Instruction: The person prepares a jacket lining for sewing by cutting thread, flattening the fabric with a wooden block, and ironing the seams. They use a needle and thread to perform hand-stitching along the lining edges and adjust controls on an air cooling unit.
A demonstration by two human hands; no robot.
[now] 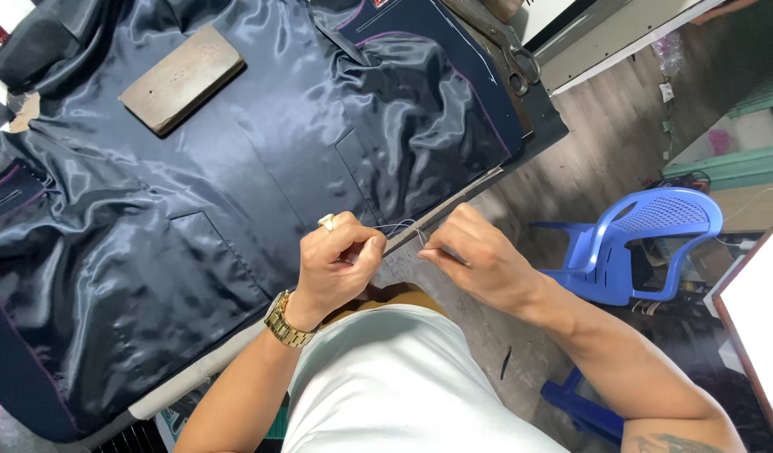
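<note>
— What are the hands doing?
— I see the left hand (336, 264) pinching the jacket's edge (441, 210) at the tabletop's (193, 373) rim; the right hand (475, 256) pinches a pale thread (401, 226) just beside it.
— And the jacket?
— The dark satin-lined jacket (235, 168) lies spread open, wooden block (182, 77) on top.

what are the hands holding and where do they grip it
Both hands pinch a thin pale thread at the hem of the dark jacket lining: the left hand at one end, the right hand at the other. No needle can be made out.
</note>
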